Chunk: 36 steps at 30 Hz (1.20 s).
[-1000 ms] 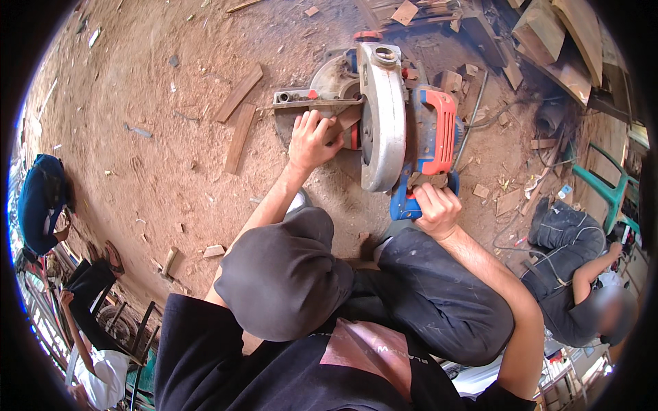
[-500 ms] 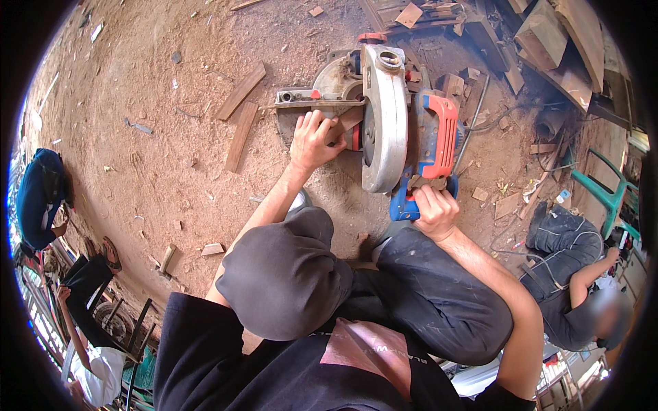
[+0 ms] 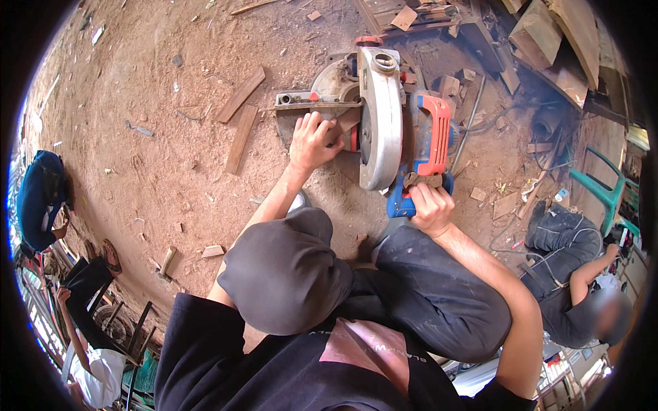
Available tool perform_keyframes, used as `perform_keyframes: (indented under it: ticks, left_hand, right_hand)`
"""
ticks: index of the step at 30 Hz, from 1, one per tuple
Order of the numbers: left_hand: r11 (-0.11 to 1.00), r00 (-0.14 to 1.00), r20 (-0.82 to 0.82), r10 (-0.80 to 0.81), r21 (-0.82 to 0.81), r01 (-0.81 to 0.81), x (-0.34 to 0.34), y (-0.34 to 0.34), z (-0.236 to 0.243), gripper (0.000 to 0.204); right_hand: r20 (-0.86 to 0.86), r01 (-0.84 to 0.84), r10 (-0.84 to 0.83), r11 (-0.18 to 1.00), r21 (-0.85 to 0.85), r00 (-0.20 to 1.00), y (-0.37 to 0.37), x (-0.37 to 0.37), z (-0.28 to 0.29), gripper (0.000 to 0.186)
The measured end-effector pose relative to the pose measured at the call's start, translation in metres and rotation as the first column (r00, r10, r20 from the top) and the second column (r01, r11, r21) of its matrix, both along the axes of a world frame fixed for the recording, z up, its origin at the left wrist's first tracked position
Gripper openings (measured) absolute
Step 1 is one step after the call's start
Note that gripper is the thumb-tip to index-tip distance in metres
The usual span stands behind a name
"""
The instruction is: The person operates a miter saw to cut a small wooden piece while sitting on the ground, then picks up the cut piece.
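Observation:
A miter saw [image 3: 381, 116] with a grey blade guard stands on the dirt floor before me. My right hand [image 3: 432, 209] is wrapped round its blue handle [image 3: 399, 200], below the orange motor cover [image 3: 433, 133]. On the saw's left side my left hand [image 3: 313, 142] is closed on a short wood piece [image 3: 347, 123], its fingers near the metal fence [image 3: 319, 105]. The wood's right end lies close to the blade, which is mostly covered by the guard. I cannot tell whether the blade touches the wood.
Two wood strips [image 3: 241, 139] lie left of the saw, amid sawdust and scraps. Boards and beams [image 3: 538, 38] are piled at the far right. A cable [image 3: 510, 109] runs right of the saw. Beyond a green chair [image 3: 603, 188], another person [image 3: 565, 274] sits; more people are at left.
The saw's head and handle have shifted very slightly to the left, my right hand with them. My left hand has stayed at the wood piece.

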State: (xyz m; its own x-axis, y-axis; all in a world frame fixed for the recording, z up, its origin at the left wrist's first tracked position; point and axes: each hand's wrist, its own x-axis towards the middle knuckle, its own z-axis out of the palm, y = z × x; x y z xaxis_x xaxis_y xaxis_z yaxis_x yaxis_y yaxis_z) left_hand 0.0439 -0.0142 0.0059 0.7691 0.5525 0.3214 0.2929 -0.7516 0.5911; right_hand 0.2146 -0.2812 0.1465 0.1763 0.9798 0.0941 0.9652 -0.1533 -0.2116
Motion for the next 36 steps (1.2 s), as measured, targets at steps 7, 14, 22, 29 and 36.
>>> perform_keyframes:
  ticks: [7, 14, 22, 29, 36]
  left_hand:
    - [1.0, 0.999, -0.035, 0.014, -0.015, -0.014, 0.0, -0.002, 0.001, 0.04]
    - [1.0, 1.0, -0.013, 0.017, -0.017, -0.017, -0.008, 0.004, 0.003, 0.041]
    - [0.995, 0.998, -0.056, -0.025, -0.094, 0.019, 0.001, -0.009, -0.003, 0.047]
    - [0.999, 1.0, -0.008, -0.018, -0.028, 0.018, -0.009, 0.002, 0.002, 0.045]
    - [0.999, 0.998, 0.051, -0.02, -0.05, 0.022, -0.004, 0.001, -0.001, 0.038]
  right_hand:
    - [0.036, -0.013, 0.012, 1.0, 0.024, 0.999, -0.002, -0.001, -0.003, 0.013]
    - [0.048, -0.016, 0.012, 0.997, 0.073, 0.999, 0.001, -0.006, -0.018, 0.014]
    - [0.067, -0.001, -0.001, 1.0, 0.024, 0.998, -0.011, 0.002, -0.019, 0.016]
    - [0.019, 0.0, 0.0, 1.0, 0.014, 1.0, 0.005, 0.003, 0.016, 0.027]
    - [-0.064, -0.029, 0.022, 0.994, -0.109, 0.998, 0.022, 0.022, 0.071, 0.059]
